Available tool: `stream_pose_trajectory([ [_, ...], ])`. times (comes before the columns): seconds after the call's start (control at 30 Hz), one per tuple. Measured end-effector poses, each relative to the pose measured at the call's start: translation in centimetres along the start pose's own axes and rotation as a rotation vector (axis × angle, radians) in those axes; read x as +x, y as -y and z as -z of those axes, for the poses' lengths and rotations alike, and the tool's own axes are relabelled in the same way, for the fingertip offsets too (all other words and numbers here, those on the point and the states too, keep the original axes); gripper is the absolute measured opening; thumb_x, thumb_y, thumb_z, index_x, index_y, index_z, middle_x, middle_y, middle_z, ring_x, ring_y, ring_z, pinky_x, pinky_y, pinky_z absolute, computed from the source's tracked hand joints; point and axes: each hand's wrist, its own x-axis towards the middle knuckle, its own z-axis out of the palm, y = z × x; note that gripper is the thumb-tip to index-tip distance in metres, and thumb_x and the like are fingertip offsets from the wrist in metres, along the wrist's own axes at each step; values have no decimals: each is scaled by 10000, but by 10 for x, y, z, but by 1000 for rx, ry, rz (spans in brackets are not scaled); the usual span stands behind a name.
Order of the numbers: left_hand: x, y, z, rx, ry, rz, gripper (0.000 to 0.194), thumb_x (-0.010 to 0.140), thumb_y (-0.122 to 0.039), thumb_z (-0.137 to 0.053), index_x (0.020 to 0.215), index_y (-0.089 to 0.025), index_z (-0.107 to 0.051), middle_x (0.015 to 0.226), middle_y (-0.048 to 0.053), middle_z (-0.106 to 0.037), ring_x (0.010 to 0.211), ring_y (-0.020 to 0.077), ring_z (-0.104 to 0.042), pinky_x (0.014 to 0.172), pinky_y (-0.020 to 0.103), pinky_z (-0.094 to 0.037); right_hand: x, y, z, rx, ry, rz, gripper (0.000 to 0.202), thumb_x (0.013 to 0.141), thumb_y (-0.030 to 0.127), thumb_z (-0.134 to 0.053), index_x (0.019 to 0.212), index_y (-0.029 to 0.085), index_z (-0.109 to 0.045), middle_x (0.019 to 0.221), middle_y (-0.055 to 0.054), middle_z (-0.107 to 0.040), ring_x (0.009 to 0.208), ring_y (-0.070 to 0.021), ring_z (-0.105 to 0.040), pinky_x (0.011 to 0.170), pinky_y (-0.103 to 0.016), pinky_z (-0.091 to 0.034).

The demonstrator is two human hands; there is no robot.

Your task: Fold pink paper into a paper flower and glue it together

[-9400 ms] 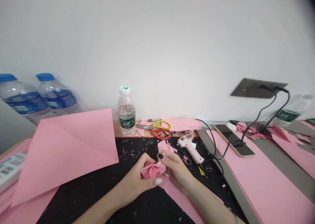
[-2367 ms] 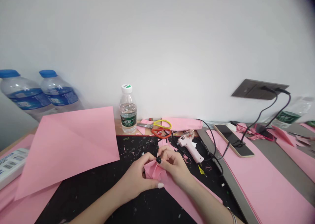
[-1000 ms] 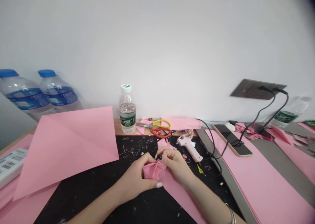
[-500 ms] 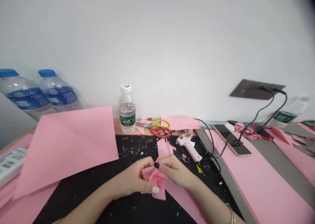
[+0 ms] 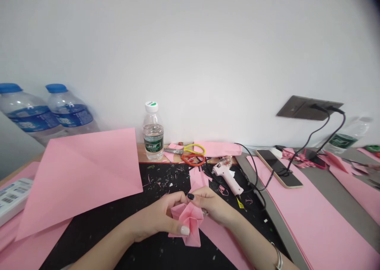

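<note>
A small piece of folded pink paper (image 5: 192, 222), with several pointed flaps standing out around its centre, is held between both hands above the black mat (image 5: 118, 232). My left hand (image 5: 164, 216) grips its left side, the thumb lying across the front flap. My right hand (image 5: 210, 204) pinches the upper right edge, its dark-nailed thumb near the top. The fingers behind the paper are mostly hidden. Under my right forearm runs a pink paper strip (image 5: 221, 240).
Beyond the hands lie scissors (image 5: 192, 155), a pink glue gun (image 5: 228, 177) and a water bottle (image 5: 153, 137). A large pink sheet (image 5: 89, 171) covers the left. On the right are a phone (image 5: 279, 169), black cables (image 5: 257, 171) and stacked pink paper (image 5: 323, 218).
The folded paper has turned slightly and its flaps show more spread, with the centre crease facing up. Both hands keep hold and have shifted only a little.
</note>
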Motion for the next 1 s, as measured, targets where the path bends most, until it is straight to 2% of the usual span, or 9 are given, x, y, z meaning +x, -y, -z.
stream_pose_trajectory([
  [0.1, -1, 0, 0, 20, -11, 8, 378, 629, -221, -762, 929, -160, -540, 819, -32, -542, 727, 108, -462, 598, 189, -338, -1, 3, -1, -60, -22, 17, 391, 850, 348, -495, 531, 178, -348, 497, 82, -261, 457, -59, -198, 439, -229, -142],
  [0.2, 0, -3, -1, 34, 1, 41, 378, 646, -231, -745, 968, -173, -557, 842, -31, -556, 762, 120, -489, 627, 196, -358, -1, 10, -4, -272, -61, 66, 249, 828, 207, -514, 604, 164, -411, 570, 65, -323, 519, -69, -260, 475, -218, -199],
  [0.3, 0, -4, -2, 86, -13, 58, 390, 635, -240, -751, 961, -176, -546, 871, -30, -543, 789, 128, -491, 670, 213, -375, -2, 17, -5, -488, -14, 121, 157, 801, 91, -456, 663, 166, -445, 622, 51, -388, 552, -76, -321, 506, -212, -256],
  [0.43, -1, -2, -2, 174, -52, 45, 385, 613, -257, -771, 868, -172, -496, 771, -60, -469, 697, 96, -427, 582, 180, -333, -5, 24, -6, -600, 45, 180, 193, 777, 44, -436, 631, 170, -420, 623, 51, -386, 573, -80, -340, 529, -212, -273],
  [0.57, 0, -1, -3, 136, -32, 42, 396, 602, -249, -779, 863, -170, -492, 767, -58, -470, 674, 86, -416, 544, 168, -317, -4, 21, -7, -452, 50, 111, 224, 812, 115, -445, 604, 172, -389, 598, 56, -344, 551, -77, -296, 509, -216, -251],
  [0.67, 0, -3, -4, 85, 28, 32, 429, 596, -221, -784, 927, -160, -517, 851, -29, -524, 732, 101, -456, 598, 185, -360, -2, 12, -7, -214, 78, 61, 240, 829, 233, -490, 610, 164, -418, 627, 41, -384, 581, -85, -333, 541, -226, -272],
  [0.73, 0, -3, -4, 64, 25, 29, 425, 603, -215, -780, 934, -155, -521, 874, -19, -539, 760, 110, -468, 625, 195, -370, 0, 7, -5, -114, 63, 33, 286, 819, 308, -530, 598, 164, -418, 612, 45, -367, 567, -82, -318, 527, -226, -254],
  [0.9, -1, 0, -1, 16, -20, 25, 389, 620, -222, -769, 884, -161, -490, 815, -33, -540, 728, 105, -463, 607, 194, -349, 0, 3, 0, -102, -29, -5, 412, 831, 411, -534, 552, 171, -350, 547, 66, -281, 507, -67, -223, 464, -229, -152],
  [1.0, -1, 1, 0, 19, -22, 11, 396, 617, -240, -769, 862, -175, -464, 769, -45, -525, 674, 94, -434, 572, 188, -323, -1, 2, 0, -51, -47, -29, 435, 832, 454, -519, 545, 171, -356, 511, 75, -263, 477, -59, -207, 443, -226, -134],
])
